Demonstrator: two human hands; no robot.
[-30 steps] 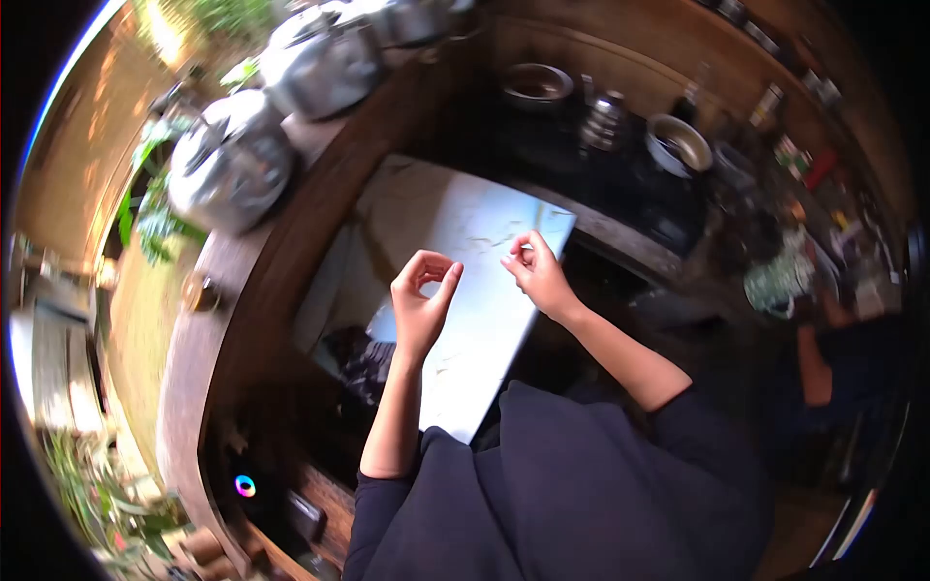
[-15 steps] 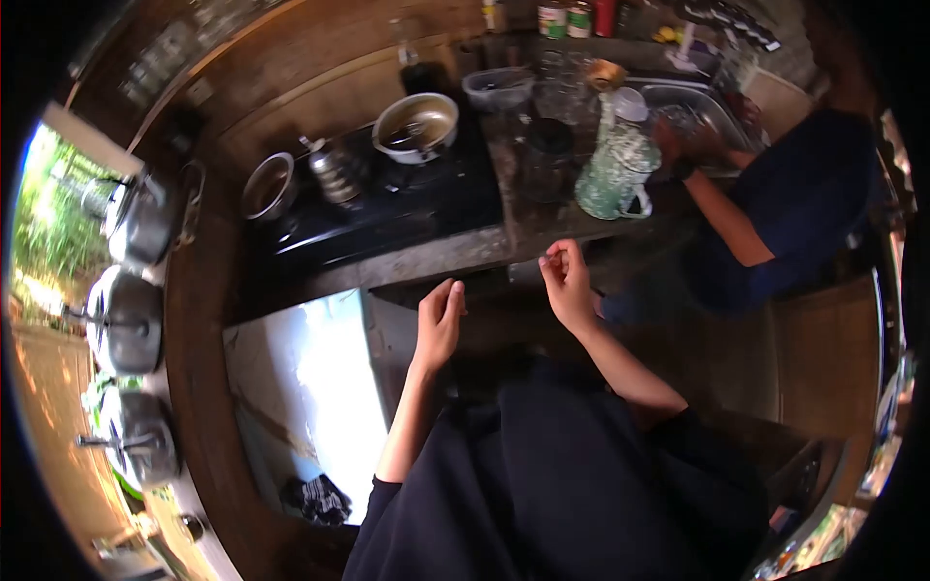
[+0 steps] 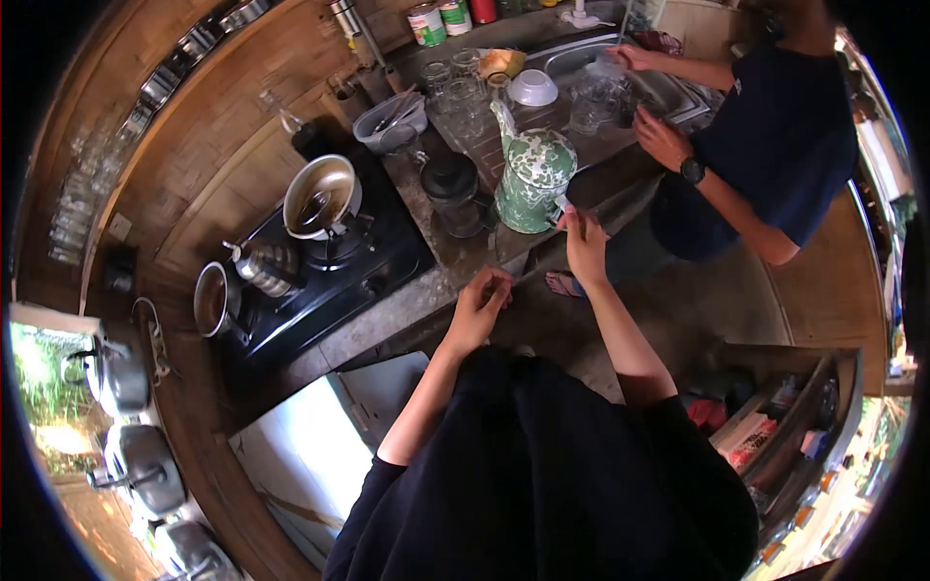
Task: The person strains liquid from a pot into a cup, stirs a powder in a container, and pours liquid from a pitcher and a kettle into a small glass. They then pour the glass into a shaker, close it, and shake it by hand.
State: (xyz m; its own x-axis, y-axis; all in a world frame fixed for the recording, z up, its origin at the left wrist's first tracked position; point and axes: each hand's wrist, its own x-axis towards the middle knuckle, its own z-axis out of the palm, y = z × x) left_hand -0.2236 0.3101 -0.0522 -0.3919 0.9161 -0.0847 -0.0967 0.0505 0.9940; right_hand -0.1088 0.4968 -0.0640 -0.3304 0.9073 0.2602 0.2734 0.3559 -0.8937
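Observation:
A green and white speckled enamel pot (image 3: 536, 174) with a long spout and lid stands upright at the counter's edge. My right hand (image 3: 585, 248) has its fingers closed at the pot's white handle. My left hand (image 3: 478, 308) hovers in front of the counter edge, fingers curled in, with nothing visible in them. Just beyond it is a French press (image 3: 451, 190) with a dark lid, left of the enamel pot.
The black stove (image 3: 373, 254) bears a pan (image 3: 323, 197), a steel gooseneck kettle (image 3: 264, 266) and a saucepan (image 3: 212, 298). At right, a co-worker (image 3: 775, 145) handles glassware at the sink (image 3: 668, 97). An upturned white bowl (image 3: 534, 88) and glasses stand behind. A drawer (image 3: 775, 426) is open.
My view has turned to the right. My right hand has come up to the enamel pot's handle. The left hand's fingers are now curled more inward. The co-worker's hands have moved apart.

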